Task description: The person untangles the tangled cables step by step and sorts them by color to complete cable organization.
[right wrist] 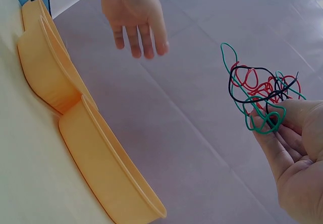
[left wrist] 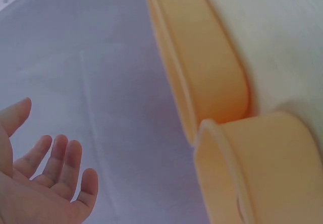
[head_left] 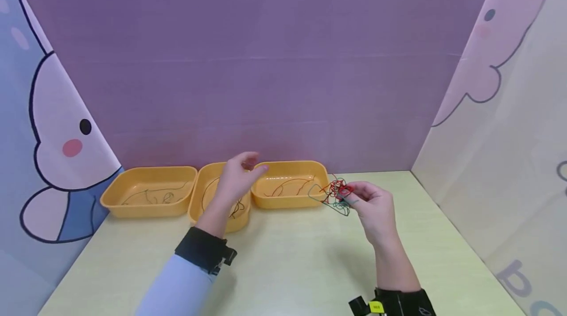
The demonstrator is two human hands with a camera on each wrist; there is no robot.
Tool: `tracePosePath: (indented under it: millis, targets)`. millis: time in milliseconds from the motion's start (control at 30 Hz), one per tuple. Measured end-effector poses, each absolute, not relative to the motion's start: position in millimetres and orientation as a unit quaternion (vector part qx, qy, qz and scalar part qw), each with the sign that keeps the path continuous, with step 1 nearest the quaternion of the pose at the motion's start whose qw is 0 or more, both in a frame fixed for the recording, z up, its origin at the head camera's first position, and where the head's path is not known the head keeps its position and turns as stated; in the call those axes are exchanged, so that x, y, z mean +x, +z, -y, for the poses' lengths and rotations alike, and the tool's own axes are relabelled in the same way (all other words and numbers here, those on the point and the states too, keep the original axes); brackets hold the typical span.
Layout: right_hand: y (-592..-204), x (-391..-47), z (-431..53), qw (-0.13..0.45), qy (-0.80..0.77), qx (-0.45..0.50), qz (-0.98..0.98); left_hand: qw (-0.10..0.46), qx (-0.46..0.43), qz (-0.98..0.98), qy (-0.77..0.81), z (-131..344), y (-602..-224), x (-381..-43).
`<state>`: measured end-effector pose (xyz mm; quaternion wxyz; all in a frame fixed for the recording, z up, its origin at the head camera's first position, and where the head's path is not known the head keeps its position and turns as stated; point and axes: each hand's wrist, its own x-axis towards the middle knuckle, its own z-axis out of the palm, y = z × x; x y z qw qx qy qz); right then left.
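A loose tangle of red, green and black wires (right wrist: 262, 90) is pinched between the thumb and fingers of my right hand (head_left: 374, 207), raised to the right of the yellow trays. My left hand (head_left: 236, 178) hovers over the middle tray (head_left: 239, 222), its fingers spread and relaxed with nothing in them, as the left wrist view also shows. Dark wires lie in that middle tray, partly hidden behind my left forearm. Red wires (head_left: 288, 185) lie in the right tray (head_left: 290, 203). In the left tray (head_left: 148, 210) are thin, pale-looking wires (head_left: 166, 198).
The three trays stand side by side along the back of the pale table (head_left: 301, 267), against a purple backdrop (head_left: 283, 70). Printed side panels with cartoon figures rise at the left and right. Each wrist wears a black strap (head_left: 201, 249) with a small camera.
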<state>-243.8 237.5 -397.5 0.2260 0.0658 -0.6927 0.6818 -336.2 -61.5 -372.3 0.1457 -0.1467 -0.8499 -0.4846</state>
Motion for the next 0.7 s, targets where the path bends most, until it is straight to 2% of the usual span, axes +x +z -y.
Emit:
tracePosePath:
  millis: [367, 700]
  targets:
    - [-398, -243, -240, 0.226, 0.689, 0.077, 0.684, 0.164, -0.178, 0.824, -0.513, 88, -372, -292]
    - [-397, -240, -243, 0.227, 0.683, 0.082, 0.689, 0.195, -0.179, 0.8, -0.538, 102, -384, -265]
